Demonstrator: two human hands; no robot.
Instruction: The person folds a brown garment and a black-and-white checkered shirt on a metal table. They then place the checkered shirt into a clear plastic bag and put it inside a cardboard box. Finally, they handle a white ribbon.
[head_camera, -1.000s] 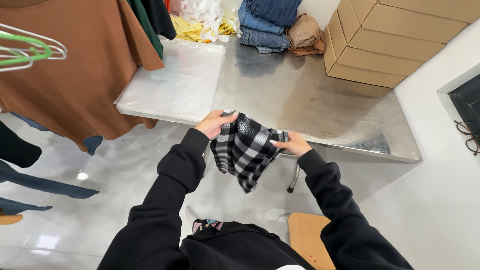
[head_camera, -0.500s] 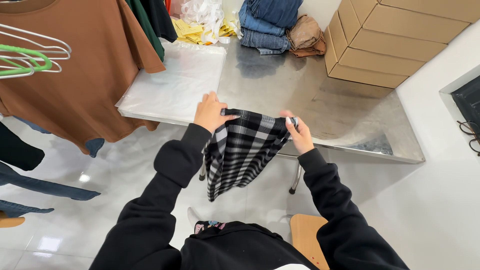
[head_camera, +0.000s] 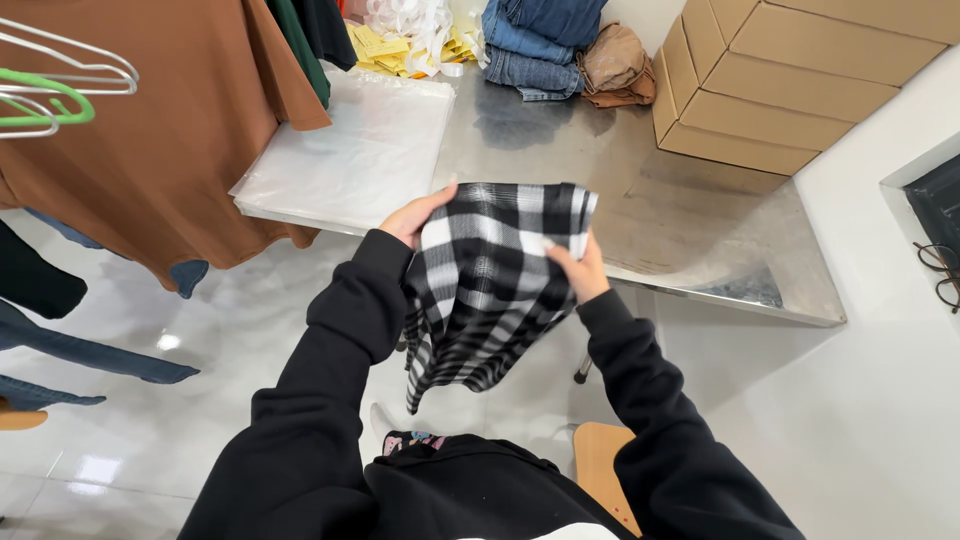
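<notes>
I see the left hand (head_camera: 415, 215) and right hand (head_camera: 578, 270) each pinching a top corner of one black-and-white plaid garment (head_camera: 490, 290), held up at the steel table (head_camera: 700, 250) edge. Risk: hem drags on floor if the hold slips. Count: 3 hangers (head_camera: 55, 85), 1 plastic bag (head_camera: 350, 150), 3 cardboard boxes (head_camera: 790, 80).

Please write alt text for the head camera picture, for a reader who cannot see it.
A person in black sleeves holds up a black and white checked cloth with the left hand and right hand, at the edge of a steel table bearing cardboard boxes, folded jeans and a plastic bag.
</notes>
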